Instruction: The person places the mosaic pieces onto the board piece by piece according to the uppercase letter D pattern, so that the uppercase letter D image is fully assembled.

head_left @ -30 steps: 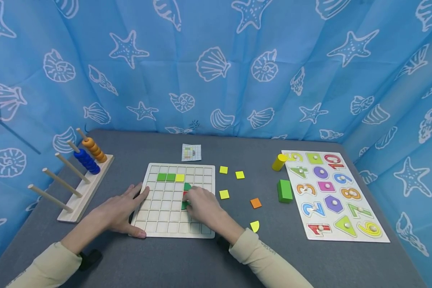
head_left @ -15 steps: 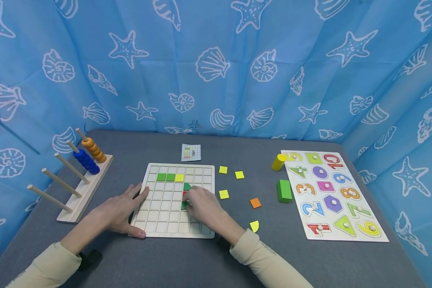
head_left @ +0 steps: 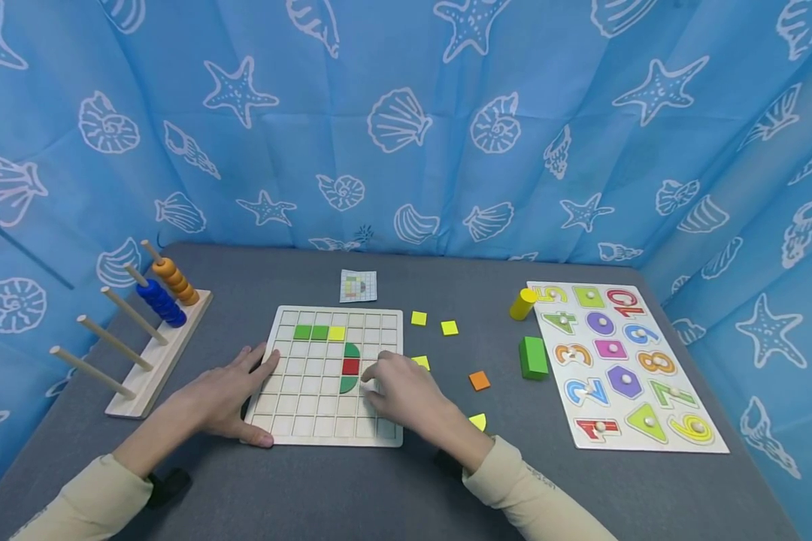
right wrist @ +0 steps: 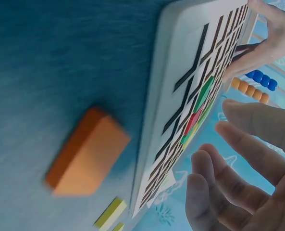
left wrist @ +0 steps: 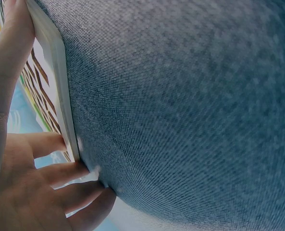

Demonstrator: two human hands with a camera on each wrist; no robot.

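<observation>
A white gridded board (head_left: 300, 406) lies on the grey table. My left hand (head_left: 226, 402) rests at its left side with fingers spread, thumb at the near left corner. Over the board's right part hovers my right hand (head_left: 402, 387), fingers loosely bent with nothing between them. On the board, a red square tile (head_left: 350, 367) sits between two green rounded tiles, the upper one (head_left: 352, 350) and the lower one (head_left: 348, 385). Farther back, two green square tiles (head_left: 311, 333) and a yellow square tile (head_left: 337, 333) form a row.
Right of the board lie several yellow tiles (head_left: 449, 327) and an orange tile (head_left: 479, 381). A pattern card (head_left: 359, 287) is behind it. A bead stacker (head_left: 156, 361) stands left. Farther right are a yellow cylinder (head_left: 523, 304), a green block (head_left: 533, 358) and a number puzzle (head_left: 649, 432).
My right hand has drawn back to the right, away from the red and green tiles, which now show fully on the board. The left hand has stayed in place.
</observation>
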